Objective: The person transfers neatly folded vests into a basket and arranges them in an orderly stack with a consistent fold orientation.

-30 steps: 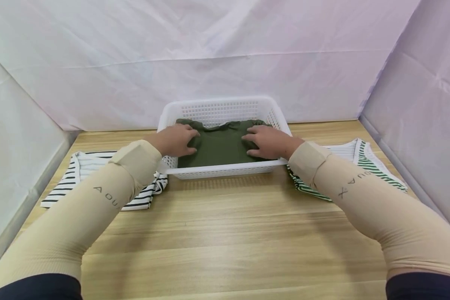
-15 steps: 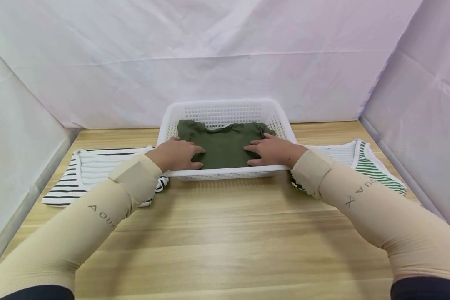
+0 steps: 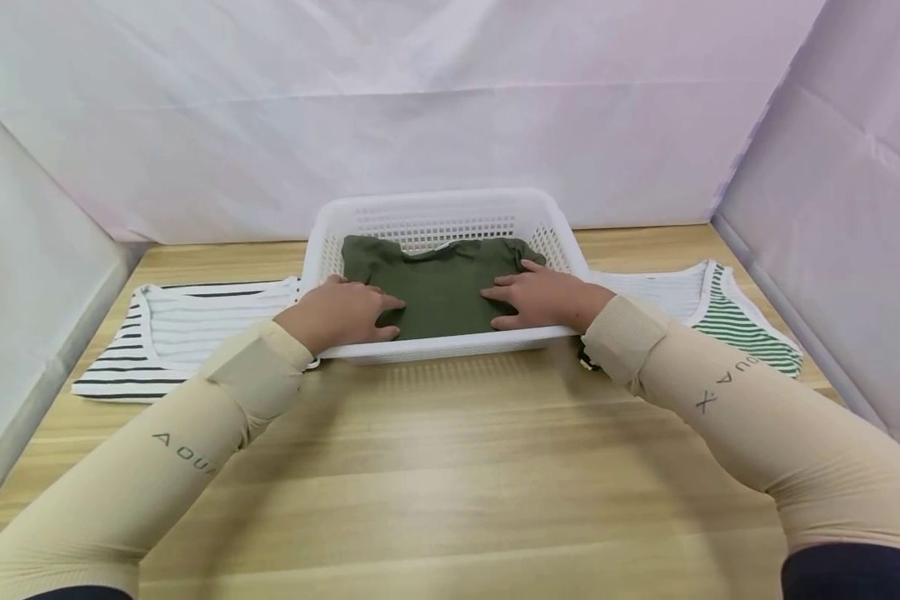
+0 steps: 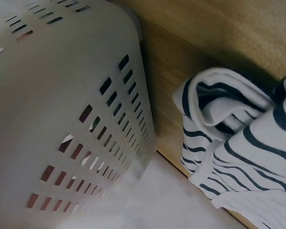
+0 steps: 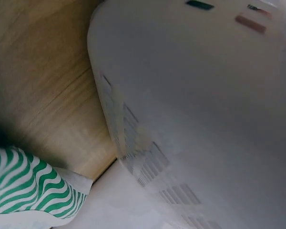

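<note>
One basket (image 3: 450, 345), white and pierced with slots, stands at the far middle of the one bench (image 3: 435, 475); one green shirt (image 3: 446, 292) lies inside it, neckline toward the far side; two more shirts lie on the bench, one black-striped shirt (image 3: 120, 354) to the left of the basket and one green-striped shirt (image 3: 738, 329) to the right. Two arms in two beige sleeves reach forward from the near side, angling inward; the left hand (image 3: 342, 314) comes over the basket's left side near the near corner, palm down, fingers spread and pointing right onto the green shirt; the right hand (image 3: 537, 298) mirrors it from the right, palm down, fingers spread and pointing left onto the same shirt; neither pinches the fabric.
</note>
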Demonstrator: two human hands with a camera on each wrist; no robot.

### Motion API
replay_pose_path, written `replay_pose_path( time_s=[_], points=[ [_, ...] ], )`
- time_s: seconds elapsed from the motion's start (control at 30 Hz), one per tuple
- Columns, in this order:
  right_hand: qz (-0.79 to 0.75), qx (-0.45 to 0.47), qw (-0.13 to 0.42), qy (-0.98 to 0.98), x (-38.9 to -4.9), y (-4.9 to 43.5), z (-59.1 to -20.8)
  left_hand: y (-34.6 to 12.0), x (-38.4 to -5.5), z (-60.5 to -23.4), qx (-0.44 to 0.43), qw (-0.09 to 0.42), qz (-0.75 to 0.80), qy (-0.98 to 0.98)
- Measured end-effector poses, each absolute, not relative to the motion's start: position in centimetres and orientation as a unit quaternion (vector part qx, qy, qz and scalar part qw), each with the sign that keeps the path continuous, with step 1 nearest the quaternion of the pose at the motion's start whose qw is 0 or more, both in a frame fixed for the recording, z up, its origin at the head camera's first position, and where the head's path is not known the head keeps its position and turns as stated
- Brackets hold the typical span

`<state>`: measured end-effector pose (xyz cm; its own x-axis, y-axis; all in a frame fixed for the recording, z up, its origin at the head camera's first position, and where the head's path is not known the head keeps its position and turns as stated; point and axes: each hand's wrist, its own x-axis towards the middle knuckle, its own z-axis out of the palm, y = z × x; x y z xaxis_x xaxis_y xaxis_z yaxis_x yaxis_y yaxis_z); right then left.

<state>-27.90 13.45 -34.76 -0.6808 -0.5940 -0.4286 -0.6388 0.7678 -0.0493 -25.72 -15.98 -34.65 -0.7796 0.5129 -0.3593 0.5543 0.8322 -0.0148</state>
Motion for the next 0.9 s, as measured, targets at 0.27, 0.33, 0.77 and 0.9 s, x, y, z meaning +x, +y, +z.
replay_pose_path(
  time_s=[0.27,0.33,0.77,0.9],
  points=[
    [0.043,-0.339,0.179,0.922,-27.4,13.7,-34.8,-15.6,-25.9,-35.0,0.293,0.161,-0.054,0.941],
    [0.017,-0.354,0.136,0.925,-27.1,13.8,-34.9,-15.7,-25.8,-35.3,0.291,0.161,-0.053,0.942],
    [-0.137,-0.191,-0.06,0.97,-25.9,23.0,-31.2,-16.5,-25.4,-35.7,0.28,0.152,-0.029,0.947],
    [-0.077,-0.141,0.074,0.984,-25.9,29.1,-32.8,-16.3,-25.8,-35.3,0.284,0.156,-0.033,0.945]
  ],
)
